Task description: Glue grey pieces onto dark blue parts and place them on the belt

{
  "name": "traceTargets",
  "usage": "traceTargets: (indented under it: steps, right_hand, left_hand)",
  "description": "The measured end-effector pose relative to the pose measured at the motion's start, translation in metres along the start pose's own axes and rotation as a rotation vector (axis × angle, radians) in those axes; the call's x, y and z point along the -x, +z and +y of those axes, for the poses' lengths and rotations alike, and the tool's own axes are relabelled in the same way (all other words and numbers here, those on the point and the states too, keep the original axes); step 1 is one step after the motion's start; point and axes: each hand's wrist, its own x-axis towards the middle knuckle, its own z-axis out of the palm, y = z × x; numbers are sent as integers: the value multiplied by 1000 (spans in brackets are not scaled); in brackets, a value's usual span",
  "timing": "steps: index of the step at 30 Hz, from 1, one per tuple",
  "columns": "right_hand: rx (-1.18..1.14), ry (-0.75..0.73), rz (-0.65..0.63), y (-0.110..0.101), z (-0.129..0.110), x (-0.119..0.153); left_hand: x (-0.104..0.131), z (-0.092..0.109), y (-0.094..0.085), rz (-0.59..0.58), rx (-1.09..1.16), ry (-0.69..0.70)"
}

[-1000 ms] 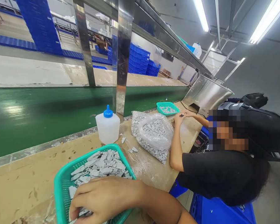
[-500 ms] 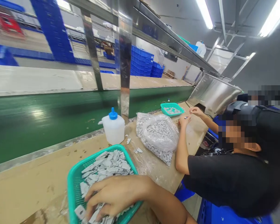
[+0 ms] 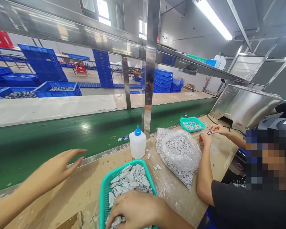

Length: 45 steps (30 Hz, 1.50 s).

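My right hand (image 3: 139,208) is over the green basket (image 3: 102,197), its fingers curved down among small flat grey plastic pieces (image 3: 131,178). Those fingers look apart, with loose pieces showing between them; their tips are cut off by the lower edge of the view. On the left, my left hand (image 3: 66,162) hovers above the table near the green belt, open and holding nothing, thumb and fingers apart. Just behind the basket stands a white squeeze bottle (image 3: 137,145) with a blue cap. A few loose grey pieces (image 3: 157,167) lie beside the basket.
A clear plastic bag (image 3: 178,152) full of grey pieces lies right of the bottle. Beyond it are a smaller green basket (image 3: 193,124) and a co-worker's hands (image 3: 212,131) holding a small part. The green belt (image 3: 62,143) runs behind the table; a metal post (image 3: 150,70) rises at its edge.
The view has swung left, and my left hand has come into sight with its fingers apart. My right hand stays in the basket, its fingers lower among the grey pieces.
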Motion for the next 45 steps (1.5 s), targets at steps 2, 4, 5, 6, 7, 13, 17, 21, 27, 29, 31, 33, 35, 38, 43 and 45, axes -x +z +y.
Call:
traceTargets:
  steps: [2, 4, 5, 6, 7, 13, 17, 21, 27, 29, 31, 33, 35, 38, 43, 45]
  right_hand:
    - [-7, 9, 10, 1, 2, -1]
    - [-49, 36, 8, 2, 4, -2]
    - [-96, 58, 18, 3, 5, -3]
    - [-161, 91, 50, 5, 6, -4]
    - [-240, 135, 117, 7, 7, -6]
    - [-1162, 316, 718, 10, 12, -13]
    - [-1399, 245, 775, -3, 13, -7]
    - [-1484, 203, 693, -8, 16, -1]
    - [-1481, 168, 557, -14, 9, 9]
    - [-1461, 166, 529, -16, 2, 13]
    - [-1442, 171, 485, -16, -9, 14]
    - [-1413, 185, 395, -13, -24, 11]
    - [-1367, 197, 293, -7, -42, 4]
    - [-1352, 245, 161, 7, -71, -11]
    - [-1399, 378, 243, 43, -107, -41]
    - [-1345, 399, 316, 57, -111, -53]
  left_hand:
    - [-31, -4, 22, 33, -542, 77]
    - [-65, -7, 50, -11, -920, 154]
    - [-79, -9, 63, -44, -970, 168]
    - [-92, -10, 73, -65, -975, 165]
    - [-101, -12, 80, -70, -964, 152]
    - [-108, -17, 75, 82, -824, 37]
    - [-77, -14, 55, 222, -535, -38]
    - [-13, -13, 17, 210, -176, -75]
    - [106, -54, -60, 80, 538, -281]
    - [135, -75, -72, 94, 621, -280]
    - [160, -88, -70, 133, 689, -226]
    - [179, -91, -61, 181, 743, -180]
    - [193, -86, -51, 241, 771, -163]
    - [205, -80, -43, 347, 800, -143]
    - [211, -85, -46, 474, 824, -91]
    - [212, -87, -49, 496, 839, -85]
